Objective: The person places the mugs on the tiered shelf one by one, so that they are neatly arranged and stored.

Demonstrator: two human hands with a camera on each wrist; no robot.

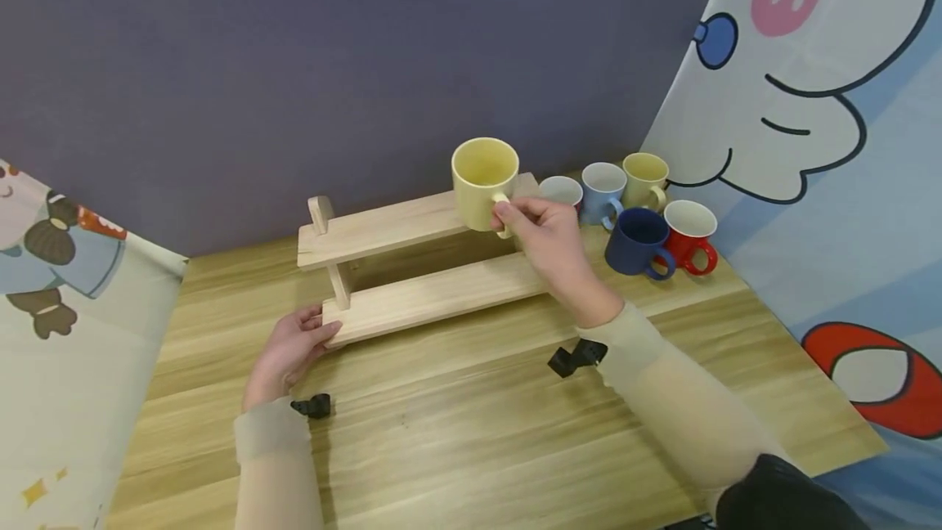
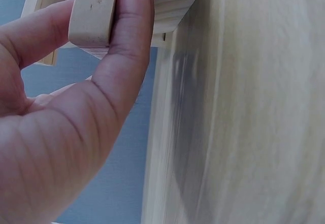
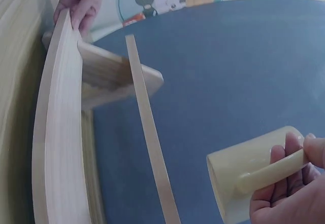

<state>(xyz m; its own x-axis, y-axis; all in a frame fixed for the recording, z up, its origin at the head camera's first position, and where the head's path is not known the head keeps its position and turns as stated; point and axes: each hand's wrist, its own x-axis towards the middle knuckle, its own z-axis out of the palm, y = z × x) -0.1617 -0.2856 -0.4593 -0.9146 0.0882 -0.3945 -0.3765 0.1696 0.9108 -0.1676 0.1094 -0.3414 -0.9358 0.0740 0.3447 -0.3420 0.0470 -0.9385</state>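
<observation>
A yellow mug (image 1: 482, 186) is held by its handle in my right hand (image 1: 548, 240), above the right part of a two-tier wooden rack (image 1: 390, 227). Its mouth faces up in the head view. The right wrist view shows the thumb and fingers around the handle of the mug (image 3: 254, 170), apart from the upper board. At the rack's lower left end, my left hand (image 1: 290, 346) grips the end of the bottom board (image 1: 441, 297). Up close in the left wrist view, the thumb and fingers of that hand (image 2: 76, 107) lie on either side of the board end (image 2: 94, 13).
To the right of the rack stand a dark blue mug (image 1: 636, 241), a red mug (image 1: 690, 235), a light blue mug (image 1: 603, 190), another yellow mug (image 1: 646, 178) and a partly hidden white-lined mug (image 1: 561, 189). The wooden table (image 1: 441, 432) meets a grey backdrop (image 1: 368, 64) behind.
</observation>
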